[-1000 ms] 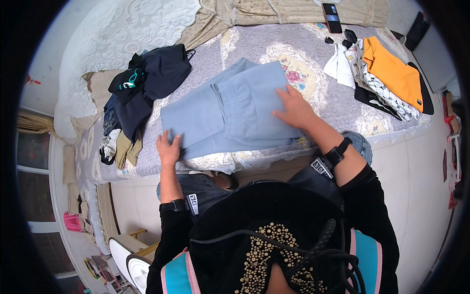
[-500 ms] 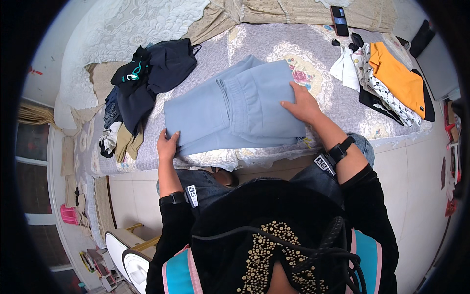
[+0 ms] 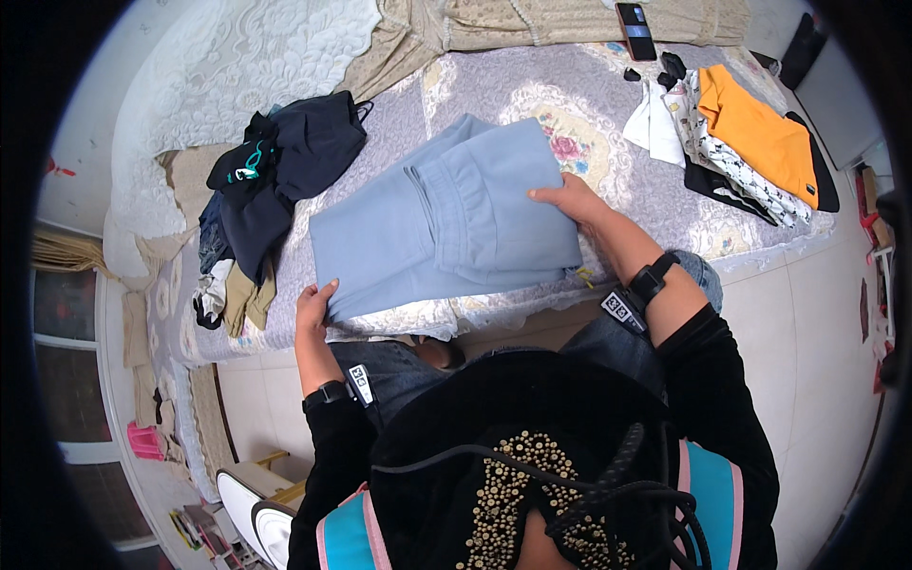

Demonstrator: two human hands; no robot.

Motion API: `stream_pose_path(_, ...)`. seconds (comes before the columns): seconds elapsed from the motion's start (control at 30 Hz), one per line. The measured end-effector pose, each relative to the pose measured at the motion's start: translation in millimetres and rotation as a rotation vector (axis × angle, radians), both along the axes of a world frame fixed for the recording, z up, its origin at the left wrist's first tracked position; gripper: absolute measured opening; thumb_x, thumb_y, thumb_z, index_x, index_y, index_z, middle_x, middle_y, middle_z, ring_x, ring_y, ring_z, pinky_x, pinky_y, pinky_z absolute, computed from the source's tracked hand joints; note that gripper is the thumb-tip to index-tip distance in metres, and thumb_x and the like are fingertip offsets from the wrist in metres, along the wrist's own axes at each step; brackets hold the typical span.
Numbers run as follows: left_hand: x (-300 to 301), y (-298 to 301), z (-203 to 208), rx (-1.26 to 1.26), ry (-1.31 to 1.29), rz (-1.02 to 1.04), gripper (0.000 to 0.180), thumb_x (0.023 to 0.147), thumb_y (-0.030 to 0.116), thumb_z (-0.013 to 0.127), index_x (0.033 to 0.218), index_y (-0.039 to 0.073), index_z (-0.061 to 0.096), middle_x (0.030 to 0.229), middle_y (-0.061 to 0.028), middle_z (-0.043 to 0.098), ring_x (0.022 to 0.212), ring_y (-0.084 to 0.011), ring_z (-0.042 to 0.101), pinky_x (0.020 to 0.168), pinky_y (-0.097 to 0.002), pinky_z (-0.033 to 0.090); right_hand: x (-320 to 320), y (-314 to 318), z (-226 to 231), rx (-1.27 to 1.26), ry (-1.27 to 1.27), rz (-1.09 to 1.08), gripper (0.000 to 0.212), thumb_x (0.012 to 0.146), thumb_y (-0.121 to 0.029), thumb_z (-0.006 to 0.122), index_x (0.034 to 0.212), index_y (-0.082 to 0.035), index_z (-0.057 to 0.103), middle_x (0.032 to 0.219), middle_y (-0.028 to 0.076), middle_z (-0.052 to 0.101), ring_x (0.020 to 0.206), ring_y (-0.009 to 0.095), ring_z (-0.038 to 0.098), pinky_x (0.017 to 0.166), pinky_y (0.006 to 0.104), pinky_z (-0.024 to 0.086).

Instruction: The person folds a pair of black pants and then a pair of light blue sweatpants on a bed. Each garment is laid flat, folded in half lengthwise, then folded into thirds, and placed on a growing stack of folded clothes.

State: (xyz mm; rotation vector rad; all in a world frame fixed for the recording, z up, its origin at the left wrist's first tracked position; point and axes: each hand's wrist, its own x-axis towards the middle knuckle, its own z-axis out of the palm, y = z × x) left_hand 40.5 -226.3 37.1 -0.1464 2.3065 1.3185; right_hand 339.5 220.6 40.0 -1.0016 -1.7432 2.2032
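Light blue trousers point(image 3: 380, 228) with a gathered elastic waistband lie folded on the bed in front of me, the waistband across their middle. At the near left corner my left hand point(image 3: 314, 305) pinches the cloth, thumb on top. My right hand point(image 3: 574, 203) grips the right edge; its thumb rests on the upper face, and the other fingers are mostly hidden under the fabric or behind the edge.
The bed wears a grey-lilac floral quilt point(image 3: 518, 81). Dark clothes point(image 3: 318, 142) are heaped on the left. At the right lies a stack of garments topped by an orange one point(image 3: 750, 128). A phone point(image 3: 636, 31) rests at the far edge; a white-backed chair point(image 3: 237, 503) stands lower left.
The view has shifted slightly. My left hand has slid a little toward the near corner of the trousers. The right hand's fingers have gone further out of sight around the right edge.
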Motion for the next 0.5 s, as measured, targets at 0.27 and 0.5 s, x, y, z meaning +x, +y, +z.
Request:
stream_pose_path(0.27, 40.7, 24.3, 35.1, 0.355, -0.048, -0.004, 0.045, 0.084, 0.012, 0.073, 0.122, 0.013, 0.050, 0.100, -0.0050, 0.065, 0.080, -0.0172, 0.064, 0.050, -0.0318, 0.048, -7.9, -0.7, 14.3, 0.295, 0.269, -0.088, 0.067, 0.075, 0.001, 0.071, 0.138, 0.002, 0.049, 0.120, 0.016, 0.065, 0.107, 0.023, 0.063, 0.093, 0.0366, 0.050)
stream_pose_path(0.5, 69.8, 68.4, 30.9, 0.396, -0.210, -0.341, 0.046, 0.081, 0.001, 0.070, 0.122, 0.006, 0.049, 0.100, -0.0081, 0.065, 0.075, -0.0137, 0.066, 0.053, -0.0283, 0.057, 37.2, 74.1, 44.9, 0.629, 0.093, -0.118, 0.082, 0.076, -0.006, 0.073, 0.149, -0.003, 0.037, 0.124, 0.018, 0.064, 0.111, 0.027, 0.063, 0.096, 0.0360, 0.049)
